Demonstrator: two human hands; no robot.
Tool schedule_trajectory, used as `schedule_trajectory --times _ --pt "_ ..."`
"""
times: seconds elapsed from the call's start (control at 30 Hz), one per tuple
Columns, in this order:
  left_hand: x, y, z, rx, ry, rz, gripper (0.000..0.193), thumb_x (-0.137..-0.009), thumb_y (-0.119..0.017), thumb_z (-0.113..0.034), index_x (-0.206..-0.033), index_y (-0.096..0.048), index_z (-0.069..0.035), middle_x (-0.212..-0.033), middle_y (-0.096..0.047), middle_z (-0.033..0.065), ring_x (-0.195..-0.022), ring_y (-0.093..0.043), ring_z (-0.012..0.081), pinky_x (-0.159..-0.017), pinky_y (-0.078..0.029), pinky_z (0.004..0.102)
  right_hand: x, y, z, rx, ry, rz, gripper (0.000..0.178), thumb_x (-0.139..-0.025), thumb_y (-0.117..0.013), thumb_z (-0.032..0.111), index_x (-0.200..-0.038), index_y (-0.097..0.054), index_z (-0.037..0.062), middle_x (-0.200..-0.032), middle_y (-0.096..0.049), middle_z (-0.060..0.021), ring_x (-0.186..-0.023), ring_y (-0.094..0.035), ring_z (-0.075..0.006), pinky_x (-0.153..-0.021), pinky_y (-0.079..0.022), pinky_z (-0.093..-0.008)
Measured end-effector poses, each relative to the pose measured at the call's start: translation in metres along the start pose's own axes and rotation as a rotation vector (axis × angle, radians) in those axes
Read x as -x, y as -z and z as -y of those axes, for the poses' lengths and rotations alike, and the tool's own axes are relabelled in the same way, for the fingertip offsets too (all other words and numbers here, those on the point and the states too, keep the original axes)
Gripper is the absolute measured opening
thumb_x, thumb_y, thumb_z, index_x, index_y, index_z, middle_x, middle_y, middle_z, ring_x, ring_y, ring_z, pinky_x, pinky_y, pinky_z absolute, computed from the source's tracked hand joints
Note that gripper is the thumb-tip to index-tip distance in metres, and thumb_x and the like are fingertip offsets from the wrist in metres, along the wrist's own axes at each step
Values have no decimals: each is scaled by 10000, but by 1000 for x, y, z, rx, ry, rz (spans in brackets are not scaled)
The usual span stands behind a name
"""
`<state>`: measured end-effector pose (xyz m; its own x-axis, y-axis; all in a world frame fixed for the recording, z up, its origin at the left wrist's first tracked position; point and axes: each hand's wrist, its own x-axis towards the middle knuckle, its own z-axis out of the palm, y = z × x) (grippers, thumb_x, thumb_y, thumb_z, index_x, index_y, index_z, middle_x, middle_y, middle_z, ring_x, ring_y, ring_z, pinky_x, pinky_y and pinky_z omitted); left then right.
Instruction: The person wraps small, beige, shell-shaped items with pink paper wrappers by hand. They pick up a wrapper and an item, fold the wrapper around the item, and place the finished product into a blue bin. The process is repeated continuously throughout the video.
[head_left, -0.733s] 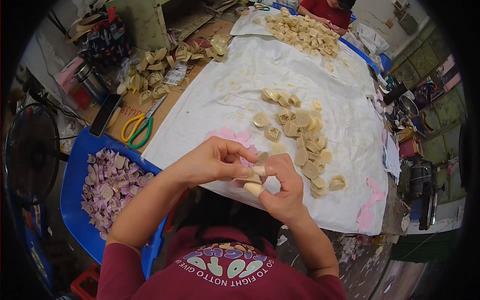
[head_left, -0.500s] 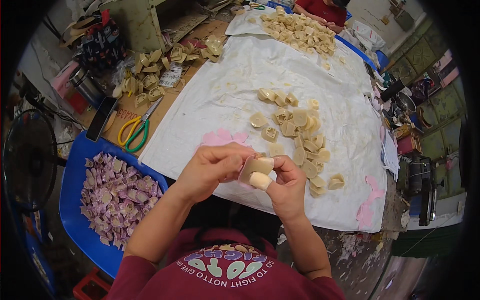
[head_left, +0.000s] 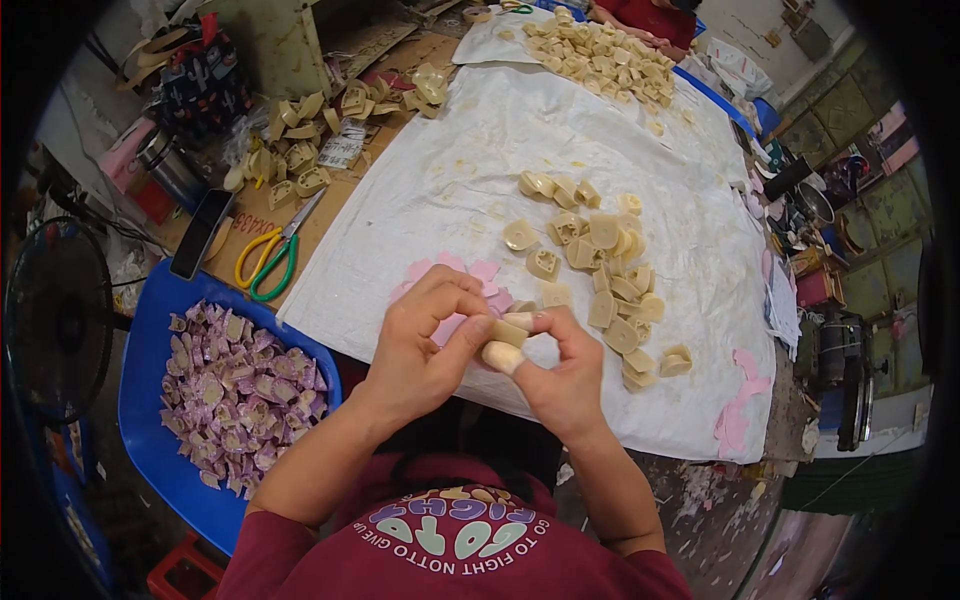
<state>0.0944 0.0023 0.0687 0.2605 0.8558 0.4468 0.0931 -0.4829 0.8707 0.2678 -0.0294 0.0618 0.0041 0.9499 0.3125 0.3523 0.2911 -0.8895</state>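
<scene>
A small beige plastic shoe heel [head_left: 511, 333] is held between my two hands at the near edge of the white-covered table. My left hand [head_left: 420, 335] pinches its left side with thumb and fingers. My right hand [head_left: 565, 385] grips the other side, with cream finger covers on thumb and forefinger. My fingers hide much of the heel, and I cannot tell whether a pink piece is on it. Just beyond my left hand lie several cut pink pieces [head_left: 484, 271], partly hidden. A loose group of beige heels [head_left: 604, 231] spreads over the sheet to the right.
At left, a blue basin [head_left: 140, 385] holds many purple-covered heels [head_left: 240, 400]. Scissors [head_left: 275, 255], a phone [head_left: 202, 233] and more heels lie on cardboard. A large heel pile [head_left: 600, 60] and another person [head_left: 655, 22] are at the far end. Pink scraps [head_left: 735, 410] lie right.
The heel has turned in my hands, and the pink edge seen on it earlier no longer shows. My left hand has shifted slightly and closed nearer to my right fingers.
</scene>
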Motion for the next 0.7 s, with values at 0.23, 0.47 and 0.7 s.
schedule_trajectory --times 0.23,0.47,0.7 --pt "18 4 -14 485 40 -81 192 -830 -626 97 -974 -596 -26 -1283 -429 165 -1048 -609 214 -884 -516 330 -4 16 20 224 458 52 533 -736 -785 117 -1202 -552 4 -1291 -516 -185 -1201 -499 -328 -989 -407 -406" --pt "16 -7 -18 209 -300 -20 258 -739 -659 122 -939 -611 -34 -1254 -529 223 -1032 -645 291 -837 -541 357 20 6 11 -762 -143 -10 801 -834 -738 324 -1435 -337 -20 -1491 -334 -215 -1353 -373 -333 -1097 -337 -457" --pt "15 3 -27 116 -353 38 265 -715 -705 91 -919 -614 -52 -1084 -652 199 -970 -661 311 -809 -541 356 16 23 16 -1058 -408 41 708 -864 -702 204 -1417 -333 -40 -1445 -400 -214 -1309 -442 -305 -1087 -358 -431"
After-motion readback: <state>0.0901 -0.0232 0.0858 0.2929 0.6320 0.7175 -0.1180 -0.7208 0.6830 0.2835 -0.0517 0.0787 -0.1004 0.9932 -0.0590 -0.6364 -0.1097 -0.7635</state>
